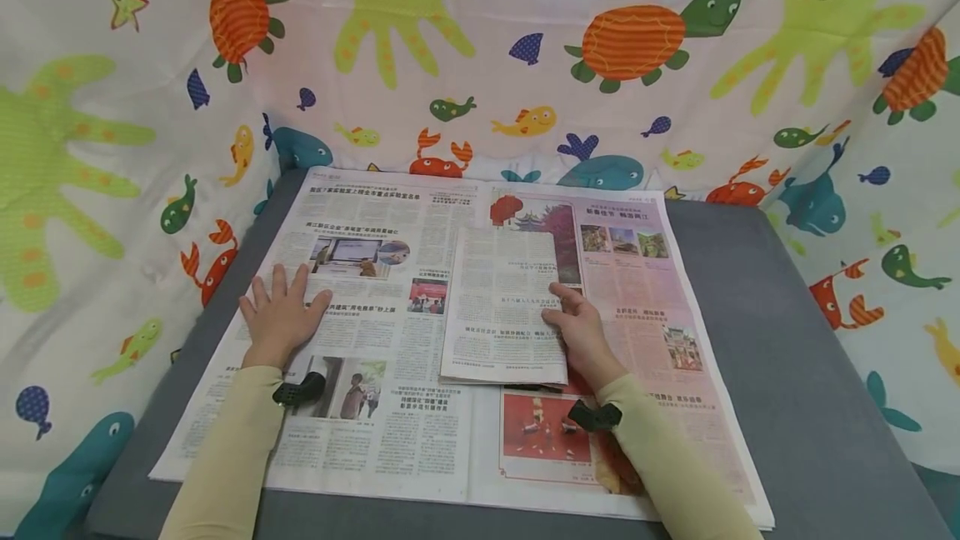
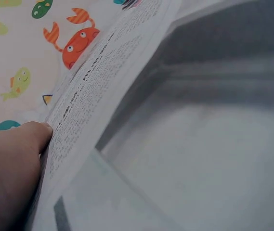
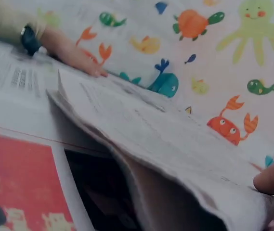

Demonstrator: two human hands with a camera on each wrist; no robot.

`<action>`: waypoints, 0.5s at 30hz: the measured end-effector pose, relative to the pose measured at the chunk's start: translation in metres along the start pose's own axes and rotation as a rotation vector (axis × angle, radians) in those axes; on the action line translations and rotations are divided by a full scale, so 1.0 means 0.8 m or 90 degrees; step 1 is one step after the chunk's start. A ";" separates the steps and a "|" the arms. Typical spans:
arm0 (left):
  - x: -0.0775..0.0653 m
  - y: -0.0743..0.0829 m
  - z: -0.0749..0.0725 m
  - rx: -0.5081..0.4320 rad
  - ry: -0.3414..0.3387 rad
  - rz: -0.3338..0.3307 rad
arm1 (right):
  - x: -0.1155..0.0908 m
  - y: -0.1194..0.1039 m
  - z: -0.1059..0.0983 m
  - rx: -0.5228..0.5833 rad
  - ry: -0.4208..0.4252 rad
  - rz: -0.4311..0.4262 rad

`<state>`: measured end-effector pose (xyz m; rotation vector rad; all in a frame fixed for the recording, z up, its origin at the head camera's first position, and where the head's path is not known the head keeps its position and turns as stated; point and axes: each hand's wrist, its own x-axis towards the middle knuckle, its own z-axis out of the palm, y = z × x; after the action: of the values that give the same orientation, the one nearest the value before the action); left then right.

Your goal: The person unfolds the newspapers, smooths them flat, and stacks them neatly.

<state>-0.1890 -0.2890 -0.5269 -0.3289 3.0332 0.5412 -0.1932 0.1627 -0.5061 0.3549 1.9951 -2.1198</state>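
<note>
A wide spread newspaper (image 1: 360, 457) lies across the grey table. On its middle is a smaller folded newspaper (image 1: 498, 307), several layers thick; its layers gape along the near edge in the right wrist view. My right hand (image 1: 587, 338) grips the folded newspaper at its right edge, finger and thumb tips showing on top, the other fingers hidden. In the right wrist view a fingertip (image 3: 271, 179) presses the folded corner. My left hand (image 1: 283, 315) rests palm down on the left page, fingers spread. Its thumb (image 2: 33, 137) lies against the print in the left wrist view.
The grey table (image 1: 780, 340) shows on both sides of the spread newspaper. A white cloth (image 1: 480, 65) printed with sea animals hangs behind and at both sides. Black wrist bands (image 1: 300, 390) sit on both forearms.
</note>
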 end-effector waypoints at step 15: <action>0.003 0.008 -0.005 -0.026 -0.011 -0.006 | -0.009 -0.009 -0.017 -0.189 -0.042 -0.047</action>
<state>-0.1926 -0.2849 -0.5211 -0.3389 3.0054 0.6022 -0.1885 0.1763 -0.4979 0.1609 2.2712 -1.8085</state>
